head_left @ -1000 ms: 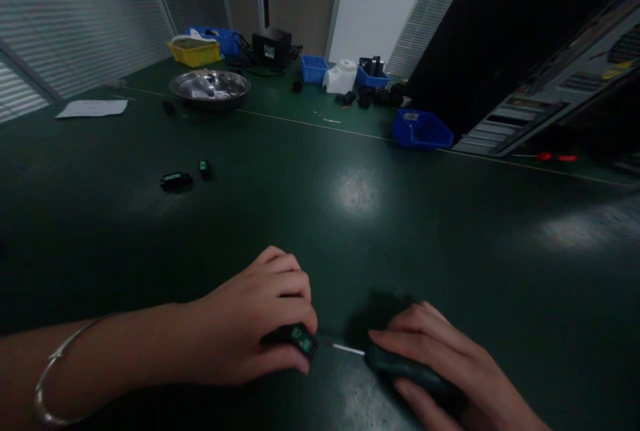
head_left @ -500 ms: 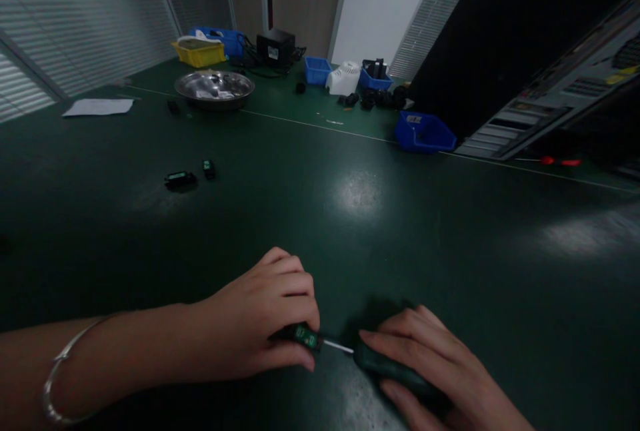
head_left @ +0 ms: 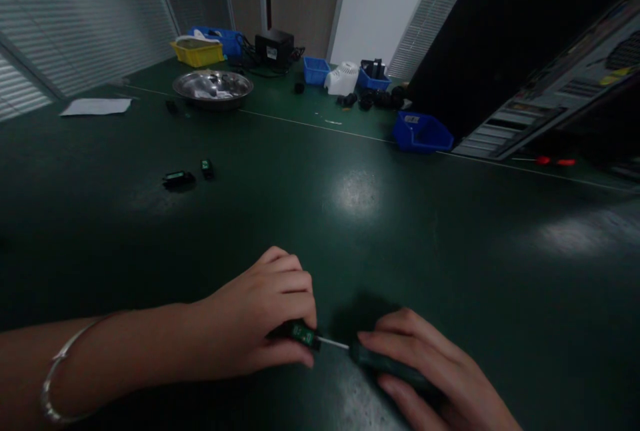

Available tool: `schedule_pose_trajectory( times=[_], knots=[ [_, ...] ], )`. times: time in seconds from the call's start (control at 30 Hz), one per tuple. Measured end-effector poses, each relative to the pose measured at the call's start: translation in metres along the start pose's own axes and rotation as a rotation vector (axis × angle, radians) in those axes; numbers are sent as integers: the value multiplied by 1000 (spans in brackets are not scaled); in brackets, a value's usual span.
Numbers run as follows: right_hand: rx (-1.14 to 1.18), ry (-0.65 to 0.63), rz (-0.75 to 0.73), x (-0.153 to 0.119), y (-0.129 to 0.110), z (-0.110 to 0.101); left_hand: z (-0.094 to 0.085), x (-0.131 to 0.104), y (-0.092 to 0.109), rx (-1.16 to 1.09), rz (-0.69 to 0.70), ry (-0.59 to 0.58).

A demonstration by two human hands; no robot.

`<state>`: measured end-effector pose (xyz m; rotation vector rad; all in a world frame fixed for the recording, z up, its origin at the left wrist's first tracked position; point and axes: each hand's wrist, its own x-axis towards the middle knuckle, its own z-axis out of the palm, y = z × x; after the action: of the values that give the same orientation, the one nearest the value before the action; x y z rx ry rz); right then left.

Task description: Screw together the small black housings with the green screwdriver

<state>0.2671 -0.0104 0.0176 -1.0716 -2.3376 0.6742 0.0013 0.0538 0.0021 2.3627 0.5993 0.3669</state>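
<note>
The left hand pinches a block at six o'clock, the right hand clasps a screwdriver at five, its shaft best held in line with the block.

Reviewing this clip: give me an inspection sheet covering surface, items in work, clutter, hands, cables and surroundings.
Surface: dark green tabletop, with glare patches.
Items in work: small black module with green circuit board; dark-handled screwdriver, its tip at the module's end, exact contact too small to tell.
Clutter: two similar modules, metal bowl, yellow bin, blue bins, paper sheet.
Hands: left hand pinches the module; right hand grips the screwdriver.
Cables: black cables beside a black box.
Surroundings: door, window blinds, computer case.
</note>
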Motion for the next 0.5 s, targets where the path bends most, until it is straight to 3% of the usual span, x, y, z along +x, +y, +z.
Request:
schedule_pose_trajectory(
  times=[0.5],
  knots=[
    [-3,-23,48,-3,-1,5,3,-1,2,-136,-9,105]
  ],
)
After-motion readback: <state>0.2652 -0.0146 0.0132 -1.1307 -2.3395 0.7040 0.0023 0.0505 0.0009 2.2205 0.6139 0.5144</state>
